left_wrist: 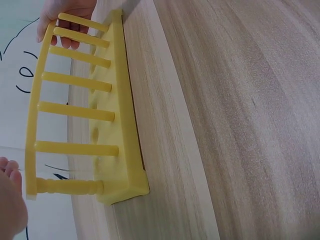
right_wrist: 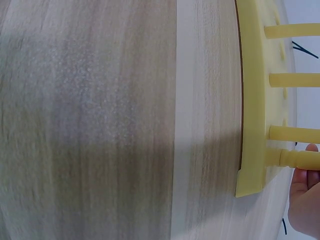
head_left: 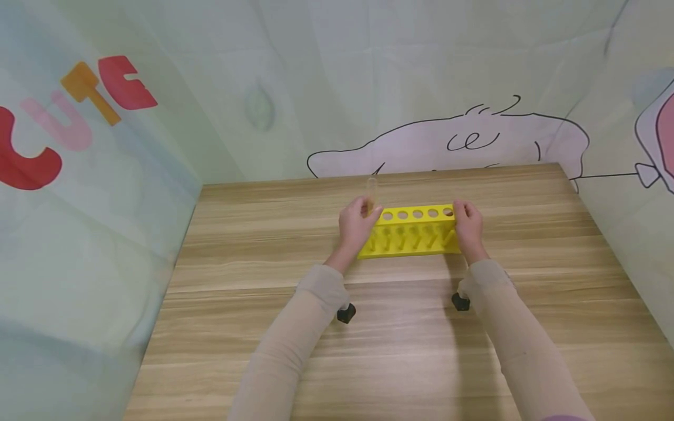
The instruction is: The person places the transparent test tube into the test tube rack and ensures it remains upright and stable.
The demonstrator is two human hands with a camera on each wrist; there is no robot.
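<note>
A yellow test tube rack (head_left: 416, 255) stands on the wooden table, with a row of round holes in its top bar and pegs along its base. At its left end, my left hand (head_left: 356, 225) pinches a clear test tube (head_left: 372, 188), which sticks up above the fingers. The tube's lower part is hidden by the hand. My right hand (head_left: 468, 222) holds the rack's right end by the top bar. In the left wrist view, the rack's pegs (left_wrist: 77, 112) show from the side. The right wrist view catches the right hand (right_wrist: 306, 202) beside the end post.
The wood-grain table (head_left: 237, 245) extends around the rack on every side. Behind it hangs a printed cloth backdrop (head_left: 316, 76), which also covers both sides. A black wrist-mounted piece (head_left: 346, 313) hangs below the left cuff, another (head_left: 460, 302) below the right.
</note>
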